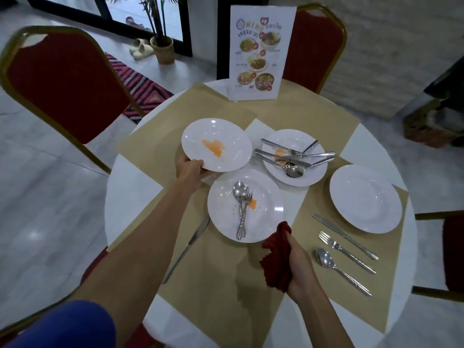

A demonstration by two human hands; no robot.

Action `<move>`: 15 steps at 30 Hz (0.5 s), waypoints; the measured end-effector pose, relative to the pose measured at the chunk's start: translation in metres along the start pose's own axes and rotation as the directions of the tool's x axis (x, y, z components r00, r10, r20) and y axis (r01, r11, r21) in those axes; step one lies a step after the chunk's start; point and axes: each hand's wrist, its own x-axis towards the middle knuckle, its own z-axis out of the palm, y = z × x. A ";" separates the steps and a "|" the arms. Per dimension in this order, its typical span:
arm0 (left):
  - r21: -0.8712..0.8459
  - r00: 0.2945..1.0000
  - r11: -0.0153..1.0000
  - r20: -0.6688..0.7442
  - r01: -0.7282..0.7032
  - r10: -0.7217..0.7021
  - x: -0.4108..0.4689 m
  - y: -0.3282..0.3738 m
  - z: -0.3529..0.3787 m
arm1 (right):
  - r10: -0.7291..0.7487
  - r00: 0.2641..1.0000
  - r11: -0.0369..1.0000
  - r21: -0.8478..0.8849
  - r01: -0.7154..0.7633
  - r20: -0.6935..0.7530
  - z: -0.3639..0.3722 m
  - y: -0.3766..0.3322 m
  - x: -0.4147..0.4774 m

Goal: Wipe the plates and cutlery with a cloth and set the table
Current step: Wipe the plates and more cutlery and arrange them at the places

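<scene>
left hand (190,169): thumb on top and fingers under the near-left rim of the smeared plate (217,144), so it's holding that plate by the edge

right hand (300,267): closed round a bunched red cloth (276,257), near side of the table (130,187), not touching any plate

smeared plate: far left of the group, orange smear in the middle, no cutlery on it. Its near edge overlaps the middle plate (223,214); whether it's lifted clear I honestly can't tell

step in hand: I'd say this plate gets wiped next

how to do it well: bring the plate toward the cloth rather than reaching across. Keep it level-ish so the sauce doesn't run. Open up a clean face of the cloth, then wipe from the rim in toward the smear and lift it off, not spread it around

watch out: middle plate has a spoon and fork (241,207) lying on it, right under the path, so easy to clip

still to go: the far plate (313,177) with its pile of cutlery (293,156), and the middle one

done already, by the look: clean plate (365,198) on the right with knife (344,236), fork (346,252) and spoon (339,270) beside it
</scene>
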 end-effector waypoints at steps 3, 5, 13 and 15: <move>-0.021 0.996 0.997 0.056 -0.072 0.073 -0.032 0.006 -0.031 | -0.102 0.994 0.994 0.033 0.101 0.030 0.004 -0.009 -0.015; 0.022 0.992 0.994 0.065 -0.109 0.107 -0.057 0.005 -0.050 | -0.211 0.977 0.977 0.043 0.209 0.033 0.009 -0.021 -0.018; 0.063 0.998 0.998 0.057 -0.028 0.024 -0.153 -0.059 -0.061 | -0.858 0.510 0.307 -0.736 0.603 0.060 0.077 -0.031 -0.033; 0.087 0.997 0.995 0.076 -0.038 0.031 -0.170 -0.076 -0.048 | -0.830 0.498 0.098 -0.813 0.574 0.251 0.083 -0.010 -0.021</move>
